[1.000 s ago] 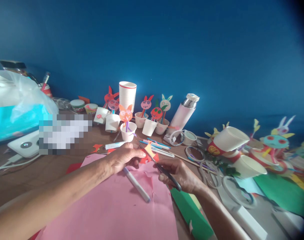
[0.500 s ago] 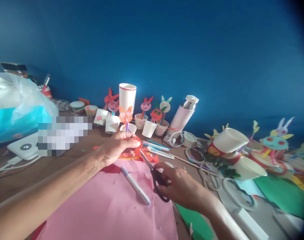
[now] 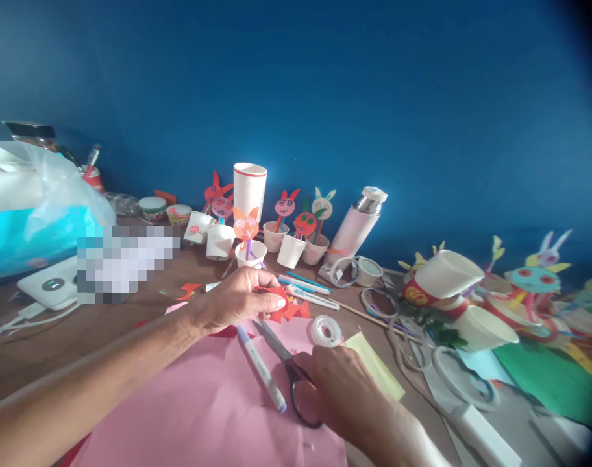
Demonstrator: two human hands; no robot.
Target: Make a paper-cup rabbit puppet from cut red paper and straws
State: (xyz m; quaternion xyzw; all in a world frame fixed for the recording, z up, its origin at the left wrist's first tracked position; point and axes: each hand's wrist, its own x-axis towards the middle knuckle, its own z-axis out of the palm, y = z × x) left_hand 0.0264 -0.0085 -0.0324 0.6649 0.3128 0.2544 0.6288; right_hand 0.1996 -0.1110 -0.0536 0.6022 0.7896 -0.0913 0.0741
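My left hand (image 3: 240,299) pinches a small red paper piece (image 3: 279,299) between thumb and fingers, above the back edge of a pink sheet (image 3: 193,402). My right hand (image 3: 347,379) grips a pair of scissors (image 3: 274,338) by the dark handles. The blades point up and left, apart from the red piece and just below it. Under the scissors a white marker with a lilac cap (image 3: 261,368) lies on the pink sheet. Jagged red paper scraps (image 3: 298,311) lie behind the left hand. A tape roll (image 3: 326,331) sits beyond the right hand.
Small paper cups (image 3: 221,242) with paper animal faces line the back, beside a cup stack (image 3: 250,188) and a pink flask (image 3: 355,224). A utility knife (image 3: 311,298) lies before them. At left is a white power bank (image 3: 47,283); at right, more cups (image 3: 485,327) and green paper (image 3: 552,373).
My right hand has drawn the scissors down, away from the red piece, uncovering the tape roll and a yellow paper. My left hand has shifted slightly right and down with the red piece.
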